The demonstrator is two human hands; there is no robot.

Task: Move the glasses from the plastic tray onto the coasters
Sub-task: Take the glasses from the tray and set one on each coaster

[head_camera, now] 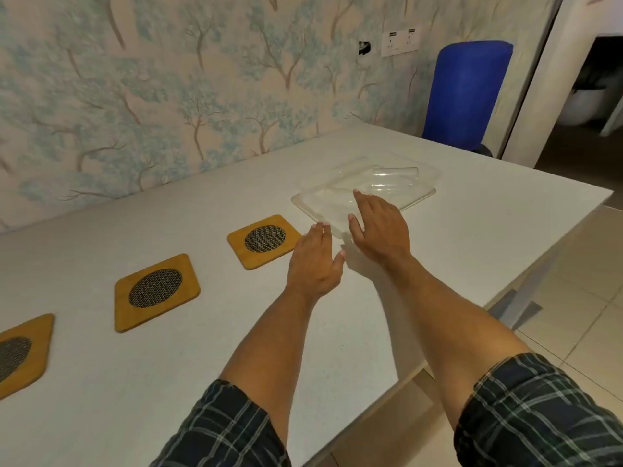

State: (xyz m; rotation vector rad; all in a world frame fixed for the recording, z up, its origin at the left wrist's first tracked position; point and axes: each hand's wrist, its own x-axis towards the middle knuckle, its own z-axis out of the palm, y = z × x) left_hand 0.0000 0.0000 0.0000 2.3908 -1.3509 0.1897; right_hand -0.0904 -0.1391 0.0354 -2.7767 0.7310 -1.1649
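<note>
Three wooden coasters sit in a diagonal row on the white table [168,382], each with a dark mesh oval in the middle: near coaster [20,352] at the left edge and partly cut off, middle coaster [155,291], far coaster [263,241]. All three are bare.

Clear plastic tray [418,197] lies beyond the far coaster, toward the table's right corner. Glasses [394,175] are in the tray, lying on their sides at its far end; they're transparent and blurred, so the count is unclear.

Left hand [315,264] hovers palm-down, fingers loosely spread and empty, between the far coaster and the tray's near corner. Fingertips are at the tray edge; contact can't be confirmed.

Right hand [379,227] is over the tray's near half, fingers extended and slightly apart, nothing gripped. Whether it touches the tray can't be told.

Both forearms are bare, with rolled plaid sleeves. Tree-pattern wallpaper is behind the table, a blue chair back [468,92] past the far corner.
</note>
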